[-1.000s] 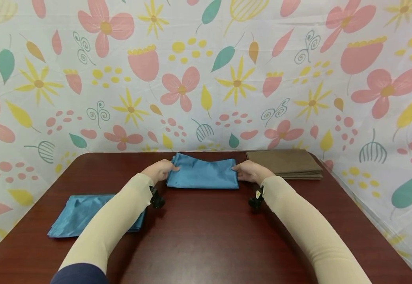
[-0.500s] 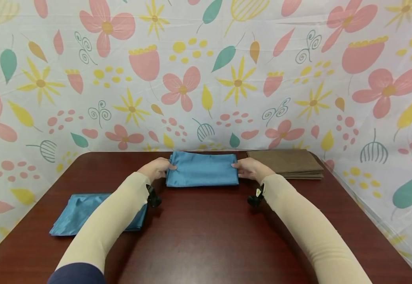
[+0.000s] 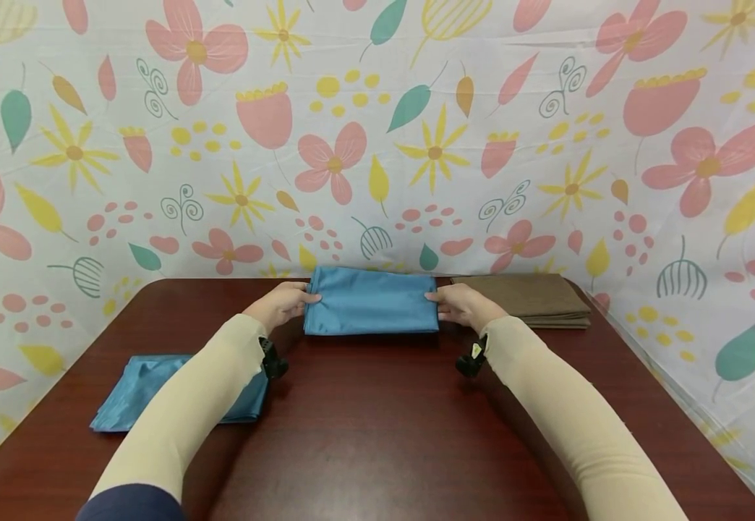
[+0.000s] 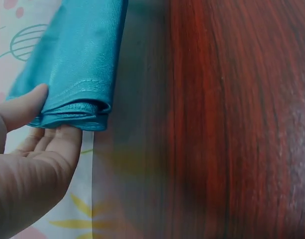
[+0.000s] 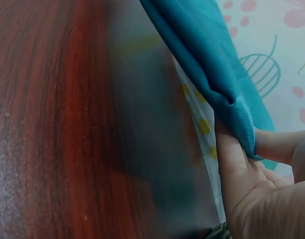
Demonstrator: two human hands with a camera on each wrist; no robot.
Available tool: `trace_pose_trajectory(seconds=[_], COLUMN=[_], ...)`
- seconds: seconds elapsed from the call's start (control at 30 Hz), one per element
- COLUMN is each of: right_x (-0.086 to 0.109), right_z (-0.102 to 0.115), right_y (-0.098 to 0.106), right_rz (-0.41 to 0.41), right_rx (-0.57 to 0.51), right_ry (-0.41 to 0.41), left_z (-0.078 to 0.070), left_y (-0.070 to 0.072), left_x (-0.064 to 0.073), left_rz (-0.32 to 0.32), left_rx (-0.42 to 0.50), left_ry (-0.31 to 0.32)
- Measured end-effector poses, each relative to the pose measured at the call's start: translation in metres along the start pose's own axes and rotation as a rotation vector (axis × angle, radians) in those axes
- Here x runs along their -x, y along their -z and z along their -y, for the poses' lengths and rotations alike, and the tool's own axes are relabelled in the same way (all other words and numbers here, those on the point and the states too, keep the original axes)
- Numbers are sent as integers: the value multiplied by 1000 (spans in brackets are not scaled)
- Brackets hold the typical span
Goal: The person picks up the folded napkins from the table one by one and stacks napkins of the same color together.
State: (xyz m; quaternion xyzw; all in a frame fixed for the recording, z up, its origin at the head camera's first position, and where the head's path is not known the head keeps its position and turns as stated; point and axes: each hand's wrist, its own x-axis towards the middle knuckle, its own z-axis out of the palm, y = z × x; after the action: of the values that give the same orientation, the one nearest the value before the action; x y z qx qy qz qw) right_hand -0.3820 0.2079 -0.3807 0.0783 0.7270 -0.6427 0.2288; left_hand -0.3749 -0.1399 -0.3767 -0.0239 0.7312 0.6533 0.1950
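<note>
A folded blue cloth (image 3: pixel 371 302) with a satiny sheen is held level between my two hands, near the far edge of the table. My left hand (image 3: pixel 280 304) pinches its left end, thumb on top and fingers beneath; in the left wrist view the stacked layers of the folded cloth (image 4: pixel 85 74) show at that end. At the right end my right hand (image 3: pixel 467 305) grips in the same way, and in the right wrist view the cloth (image 5: pixel 207 64) bends into a crease beside the fingers.
Another folded blue cloth (image 3: pixel 139 391) lies at the left of the dark red-brown table (image 3: pixel 403 434), partly covered by my left forearm. A folded brown cloth stack (image 3: pixel 523 297) sits at the back right, just behind my right hand. A flower-printed curtain (image 3: pixel 377 145) hangs behind the table.
The held blue cloth has moved up and away from me in the head view, and its sagging top edge has become straighter. My left hand has shifted slightly left. Both hands keep their grip.
</note>
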Motion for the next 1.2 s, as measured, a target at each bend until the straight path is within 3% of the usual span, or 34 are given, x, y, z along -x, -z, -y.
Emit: trace_pose_trajectory(seconds=[0.1,0.4,0.6,0.87,1.03,1.2], right_x=[2,7,10,16,19,23], right_z=[3,7,8,14,16,15], right_y=[0,-2,-6,-12,-17,-25], right_rz=[-17,-8,35,88,118,93], right_rx=[-9,-10,-69,-61,-107,-114], right_ry=[1,4,28,74,86,79], left_z=[-1,-8,-13,-21,-22,-22], left_y=[2,6,8,15,19,21], left_x=[3,11,21,34,36,41], left_rz=[-18,-68,-69,-59,-40,-26], left_rx=[11,-12,-59,-109,-75,-52], left_ry=[-26,-14,-22,-45,-70,-81])
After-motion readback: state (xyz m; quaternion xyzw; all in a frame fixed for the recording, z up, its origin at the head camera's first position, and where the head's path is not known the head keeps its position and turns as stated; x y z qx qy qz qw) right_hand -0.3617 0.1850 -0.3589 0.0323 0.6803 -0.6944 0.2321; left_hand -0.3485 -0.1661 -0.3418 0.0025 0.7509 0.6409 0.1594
